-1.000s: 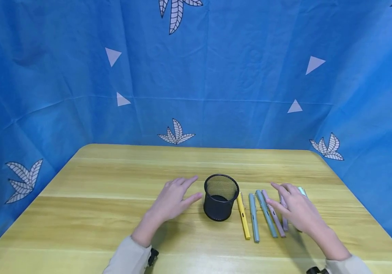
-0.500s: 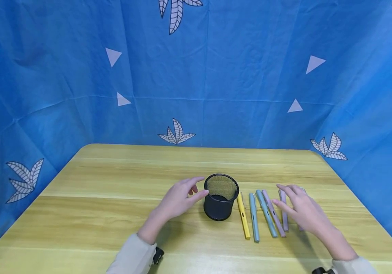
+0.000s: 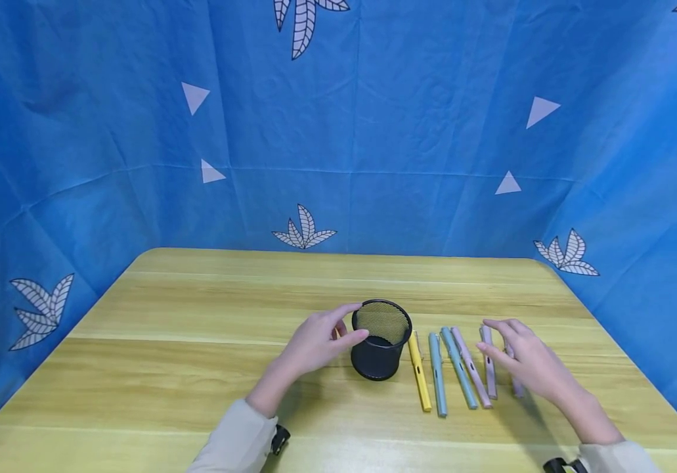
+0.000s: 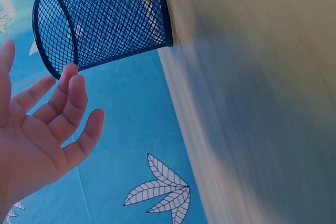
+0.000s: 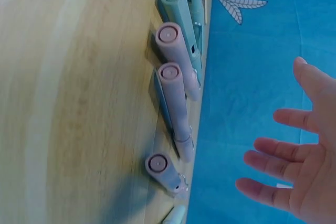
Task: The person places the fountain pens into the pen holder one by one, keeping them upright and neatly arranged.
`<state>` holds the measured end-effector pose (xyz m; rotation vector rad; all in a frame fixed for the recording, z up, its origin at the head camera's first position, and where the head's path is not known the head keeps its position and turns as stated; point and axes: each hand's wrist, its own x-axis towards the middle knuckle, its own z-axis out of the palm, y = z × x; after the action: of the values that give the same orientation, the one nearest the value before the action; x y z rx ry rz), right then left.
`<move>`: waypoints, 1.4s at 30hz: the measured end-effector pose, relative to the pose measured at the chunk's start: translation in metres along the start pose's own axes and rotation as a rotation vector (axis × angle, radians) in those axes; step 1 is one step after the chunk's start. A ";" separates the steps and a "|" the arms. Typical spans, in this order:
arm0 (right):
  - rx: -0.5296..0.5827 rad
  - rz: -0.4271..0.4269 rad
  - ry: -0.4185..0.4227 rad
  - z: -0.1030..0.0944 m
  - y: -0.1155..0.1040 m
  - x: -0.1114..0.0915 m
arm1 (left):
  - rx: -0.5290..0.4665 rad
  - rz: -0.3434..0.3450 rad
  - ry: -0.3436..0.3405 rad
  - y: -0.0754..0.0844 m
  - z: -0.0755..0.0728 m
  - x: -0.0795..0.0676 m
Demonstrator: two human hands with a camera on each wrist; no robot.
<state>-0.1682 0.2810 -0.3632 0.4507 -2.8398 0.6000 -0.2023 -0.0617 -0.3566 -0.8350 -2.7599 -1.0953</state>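
Observation:
A black mesh pen holder stands upright on the table. My left hand is at its left side, thumb and index fingertips right at the rim; in the left wrist view its loosely bent fingers overlap the rim's edge. Right of the holder lie capped pens in a row: a yellow pen, two blue-green pens and several lilac pens. My right hand hovers over the row's right end, fingers spread and holding nothing, partly hiding the rightmost lilac pen. A mint pen shows low in the right wrist view.
The wooden table runs back to a blue cloth printed with white leaves and triangles. The cloth also hangs along both sides. A dark strap sits at my left wrist.
My left hand has moved right, up to the holder's rim. My right hand has shifted slightly right over the pens, uncovering more of the lilac ones. Pens and holder stay put.

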 end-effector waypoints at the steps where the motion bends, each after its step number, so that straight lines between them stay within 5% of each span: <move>1: 0.006 0.003 -0.004 0.000 0.001 0.000 | 0.001 -0.002 -0.002 0.000 0.000 0.000; 42: -0.054 0.095 -0.120 -0.011 0.051 0.000 | 0.044 -0.071 -0.064 -0.001 0.007 0.008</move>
<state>-0.1839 0.3296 -0.3714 0.3550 -2.9977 0.5286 -0.2083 -0.0539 -0.3606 -0.7868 -2.8757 -1.0326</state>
